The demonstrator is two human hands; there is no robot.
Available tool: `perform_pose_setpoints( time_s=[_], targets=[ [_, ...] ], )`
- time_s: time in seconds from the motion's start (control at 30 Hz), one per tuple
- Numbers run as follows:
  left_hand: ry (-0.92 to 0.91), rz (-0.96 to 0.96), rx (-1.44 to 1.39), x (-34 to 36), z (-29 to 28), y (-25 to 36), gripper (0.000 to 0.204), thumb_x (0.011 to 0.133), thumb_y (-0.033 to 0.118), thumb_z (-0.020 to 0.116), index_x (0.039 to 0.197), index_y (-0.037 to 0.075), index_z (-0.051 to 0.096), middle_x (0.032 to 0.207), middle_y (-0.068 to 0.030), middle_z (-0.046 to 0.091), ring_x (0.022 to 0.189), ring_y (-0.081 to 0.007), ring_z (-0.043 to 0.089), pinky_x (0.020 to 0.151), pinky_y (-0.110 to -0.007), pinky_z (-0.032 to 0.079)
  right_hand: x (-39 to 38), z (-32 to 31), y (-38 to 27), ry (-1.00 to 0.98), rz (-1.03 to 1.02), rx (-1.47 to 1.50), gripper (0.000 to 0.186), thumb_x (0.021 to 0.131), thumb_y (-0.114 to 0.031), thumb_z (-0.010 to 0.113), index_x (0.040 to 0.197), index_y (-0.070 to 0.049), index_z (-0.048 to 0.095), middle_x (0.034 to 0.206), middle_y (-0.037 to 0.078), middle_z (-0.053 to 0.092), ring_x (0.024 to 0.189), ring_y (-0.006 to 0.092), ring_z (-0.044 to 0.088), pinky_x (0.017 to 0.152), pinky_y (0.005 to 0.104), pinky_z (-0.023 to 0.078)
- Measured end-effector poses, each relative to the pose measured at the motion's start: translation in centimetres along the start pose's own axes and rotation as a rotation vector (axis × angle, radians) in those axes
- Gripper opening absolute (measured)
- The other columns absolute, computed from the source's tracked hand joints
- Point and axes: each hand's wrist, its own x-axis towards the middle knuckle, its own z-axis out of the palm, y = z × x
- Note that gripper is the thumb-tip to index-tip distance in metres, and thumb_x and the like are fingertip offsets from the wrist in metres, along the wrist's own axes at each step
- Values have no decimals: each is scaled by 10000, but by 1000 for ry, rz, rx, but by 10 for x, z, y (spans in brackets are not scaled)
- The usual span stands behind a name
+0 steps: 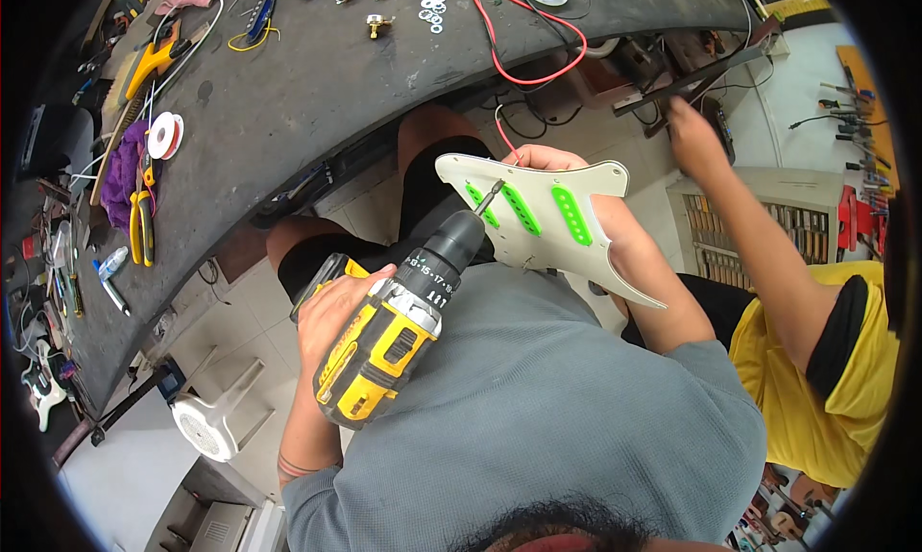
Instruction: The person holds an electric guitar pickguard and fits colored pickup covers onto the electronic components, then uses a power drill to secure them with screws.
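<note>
The left hand [336,307] gripped a yellow drill [384,345], its bit [490,195] pointing up-right onto the pickguard [538,216]. The right hand [552,158] clasped the pickguard's far edge

Both hands [336,307] [547,160] closed, forearms raised
</note>
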Motion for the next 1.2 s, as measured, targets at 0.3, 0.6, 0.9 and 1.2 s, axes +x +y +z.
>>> perform_pose_setpoints(
  time_s=[0.3,0.6,0.9,1.2],
  targets=[
    [118,95,19,2,7,-3,535,702,108,843,1211,-12,727,1055,-156,785,815,-266,744,762,-339,570,4,3,1,2,-2,-93,376,926,-290,781,1175,-37,658,1032,3,726,897,56,681,792,231,549],
    [71,0,-79,-21,3,-28,516,785,192,887,1189,-59,687,1143,-226,755,1064,-371,749,976,-448,582,1,5,1,49,-44,-161,288,1059,-293,669,1168,-28,695,1012,-1,722,881,48,651,768,240,531],
    [84,-30,-86,-28,2,-36,586,796,338,862,1188,-62,691,1143,-229,751,1047,-382,747,968,-445,578,0,7,4,69,-81,-154,289,1070,-287,655,1183,-26,699,1029,10,726,919,54,644,807,250,529],
    [111,-4,-47,-34,3,-40,669,761,440,827,1181,-63,694,1129,-233,750,1039,-403,748,961,-461,579,-6,13,-2,79,-94,-203,292,1069,-264,654,1236,-24,676,1039,8,717,935,53,642,826,257,535]
  ],
)
